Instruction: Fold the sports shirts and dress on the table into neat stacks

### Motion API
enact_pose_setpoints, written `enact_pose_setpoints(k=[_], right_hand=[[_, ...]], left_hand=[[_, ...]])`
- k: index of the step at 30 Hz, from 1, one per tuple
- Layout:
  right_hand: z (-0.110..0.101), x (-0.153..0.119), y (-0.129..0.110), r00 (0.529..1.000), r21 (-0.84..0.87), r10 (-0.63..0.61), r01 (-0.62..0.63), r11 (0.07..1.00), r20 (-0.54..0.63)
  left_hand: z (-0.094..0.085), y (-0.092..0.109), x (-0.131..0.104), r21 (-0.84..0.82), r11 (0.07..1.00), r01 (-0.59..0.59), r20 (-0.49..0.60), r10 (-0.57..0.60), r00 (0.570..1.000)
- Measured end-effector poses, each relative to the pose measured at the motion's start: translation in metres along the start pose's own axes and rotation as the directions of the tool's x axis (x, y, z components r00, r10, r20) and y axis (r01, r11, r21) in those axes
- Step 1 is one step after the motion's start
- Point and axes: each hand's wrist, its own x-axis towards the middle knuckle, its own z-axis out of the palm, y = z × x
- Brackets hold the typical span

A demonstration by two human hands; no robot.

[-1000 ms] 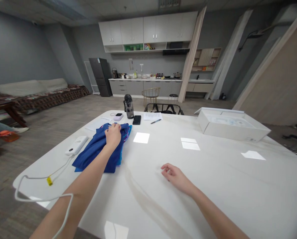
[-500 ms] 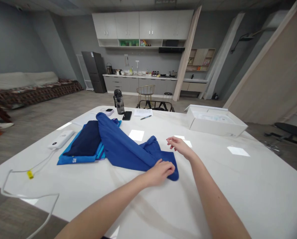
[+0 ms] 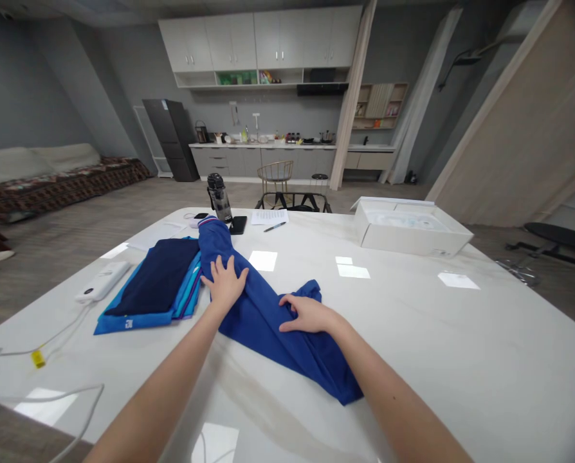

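Note:
A royal-blue garment [image 3: 268,315] lies slantwise and partly bunched on the white table [image 3: 442,360]. A striped ribbed band trims its far end. My left hand [image 3: 224,281] rests on its upper part with fingers spread. Over the bunched part to the right is my right hand [image 3: 309,314], thumb and forefinger apart and no cloth visibly pinched between them. To the left, a flat pile holds a dark navy folded garment [image 3: 155,276] on top of bright-blue folded garments [image 3: 147,319].
A white power strip [image 3: 103,281] with its cord lies at the left. Behind the clothes are a dark bottle [image 3: 220,199], a phone [image 3: 238,225], a pen [image 3: 274,227] and a printed sheet [image 3: 269,217]. An open white box [image 3: 408,235] stands at the back right.
My left hand has moved from the garment's near right end to its upper left part. My right hand has come down onto the bunched cloth. The garment has shifted right, off the pile.

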Motion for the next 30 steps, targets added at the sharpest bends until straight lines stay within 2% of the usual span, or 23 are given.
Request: enact_pose_setpoints(k=[2,3,5,8,12,15,17,19,21,25,27,30], right_hand=[[0.012,-0.002,-0.016,1.0,-0.109,0.011,-0.008,0.994,0.027],[0.018,-0.003,-0.024,0.996,-0.143,0.033,-0.022,0.989,0.077],[0.026,-0.005,-0.039,0.965,-0.148,0.079,-0.043,0.988,0.248],[0.03,-0.009,-0.054,0.854,-0.094,0.112,-0.074,0.993,0.509],[0.029,-0.012,-0.058,0.663,-0.033,0.149,-0.185,0.982,0.734],[0.026,-0.013,-0.054,0.514,0.0,0.162,-0.301,0.954,0.842],[0.021,-0.014,-0.049,0.473,0.002,0.168,-0.338,0.941,0.865],[0.01,-0.015,-0.045,0.471,0.003,0.18,-0.362,0.932,0.863],[-0.003,-0.017,-0.04,0.498,0.006,0.202,-0.384,0.923,0.844],[-0.034,-0.021,-0.022,0.619,-0.01,0.322,-0.452,0.892,0.716],[-0.049,-0.025,-0.009,0.672,-0.02,0.396,-0.494,0.869,0.626],[-0.069,-0.032,0.01,0.718,-0.022,0.494,-0.556,0.831,0.49]], left_hand=[[0.013,-0.014,0.025,0.059,0.995,0.082,0.065,-0.086,0.994],[0.021,-0.017,0.03,0.077,0.993,0.088,0.111,-0.096,0.989],[0.037,-0.016,0.03,0.112,0.994,0.022,0.185,-0.042,0.982],[0.056,-0.001,0.012,0.149,0.972,-0.18,0.248,0.139,0.959],[0.067,0.028,-0.021,0.095,0.904,-0.417,0.355,0.361,0.862],[0.073,0.053,-0.041,0.036,0.855,-0.517,0.407,0.46,0.789],[0.081,0.071,-0.051,0.007,0.831,-0.556,0.424,0.501,0.755],[0.092,0.089,-0.059,-0.016,0.811,-0.584,0.435,0.532,0.726],[0.105,0.108,-0.063,-0.041,0.791,-0.61,0.445,0.561,0.698],[0.135,0.144,-0.059,-0.089,0.754,-0.651,0.447,0.614,0.65],[0.15,0.161,-0.051,-0.088,0.748,-0.658,0.432,0.624,0.651],[0.171,0.183,-0.035,-0.073,0.76,-0.645,0.412,0.612,0.675]])
